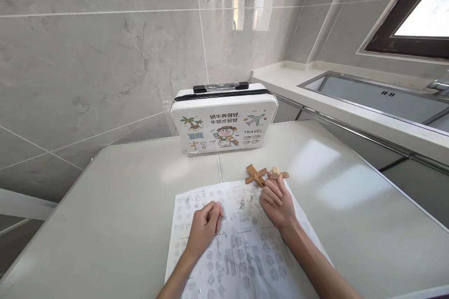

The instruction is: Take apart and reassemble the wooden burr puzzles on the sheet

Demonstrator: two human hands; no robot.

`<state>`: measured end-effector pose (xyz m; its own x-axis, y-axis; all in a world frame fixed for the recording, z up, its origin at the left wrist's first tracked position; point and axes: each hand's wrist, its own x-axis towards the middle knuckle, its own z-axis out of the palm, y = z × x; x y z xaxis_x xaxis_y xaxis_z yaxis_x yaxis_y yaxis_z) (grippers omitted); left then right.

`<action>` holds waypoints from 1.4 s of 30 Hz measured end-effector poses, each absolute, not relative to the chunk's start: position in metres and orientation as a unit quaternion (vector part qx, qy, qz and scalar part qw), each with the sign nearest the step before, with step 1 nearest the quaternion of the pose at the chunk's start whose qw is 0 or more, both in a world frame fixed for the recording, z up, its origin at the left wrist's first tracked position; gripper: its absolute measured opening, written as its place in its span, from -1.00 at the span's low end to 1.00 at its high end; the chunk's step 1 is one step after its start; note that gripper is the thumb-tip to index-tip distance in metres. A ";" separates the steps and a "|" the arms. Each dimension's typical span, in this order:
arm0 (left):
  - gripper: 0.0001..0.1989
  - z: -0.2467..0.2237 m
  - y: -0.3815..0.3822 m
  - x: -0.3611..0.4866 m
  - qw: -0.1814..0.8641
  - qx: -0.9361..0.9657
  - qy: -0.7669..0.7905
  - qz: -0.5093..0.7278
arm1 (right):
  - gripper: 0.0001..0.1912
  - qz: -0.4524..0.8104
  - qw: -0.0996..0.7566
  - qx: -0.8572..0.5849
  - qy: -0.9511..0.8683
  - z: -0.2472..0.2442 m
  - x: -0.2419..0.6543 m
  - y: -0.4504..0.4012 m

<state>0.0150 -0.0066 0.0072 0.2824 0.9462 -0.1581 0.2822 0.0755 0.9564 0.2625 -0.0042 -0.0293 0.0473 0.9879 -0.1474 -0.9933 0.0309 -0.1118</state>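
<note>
Pale table [115, 215] fronts grey tiles [101, 65]; right grip [279, 204] pinches wooden piece [285, 175], left grip [205, 222] clenched

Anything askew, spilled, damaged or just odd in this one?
I see nothing spilled or damaged. One slight oddity: clear plastic film covers the white case and sticks out loosely at its left side, like packaging left on. The crossed wooden pieces beside the right hand look intact.
</note>
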 end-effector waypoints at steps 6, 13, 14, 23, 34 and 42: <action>-0.48 0.007 -0.007 0.015 0.522 0.608 0.507 0.317 | -0.78 0.672 0.715 -0.178 -0.077 -0.015 0.260 -0.008; -0.47 0.006 -0.006 0.016 0.517 0.612 0.511 0.313 | -0.57 0.643 0.621 -0.319 -0.315 -0.011 0.242 -0.014; -0.47 0.006 -0.006 0.016 0.517 0.611 0.511 0.314 | -0.57 0.634 0.601 -0.334 -0.354 -0.012 0.238 -0.015; -0.58 0.009 -0.007 0.013 0.522 0.600 0.486 0.362 | -0.51 0.558 0.428 -0.428 -0.568 -0.009 0.224 -0.023; -0.27 0.008 -0.006 0.006 0.638 0.583 0.377 0.334 | -0.64 0.517 0.369 -0.393 -0.665 -0.004 0.216 -0.026; -0.23 0.015 -0.007 0.007 0.688 0.553 0.355 0.309 | -0.67 0.515 0.346 -0.381 -0.685 -0.001 0.213 -0.030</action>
<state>0.0066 -0.0074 0.0147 0.5572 0.8171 -0.1478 -0.0318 0.1988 0.9795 0.2126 -0.0297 -0.0012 -0.4700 0.8790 0.0809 0.1661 0.1781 -0.9699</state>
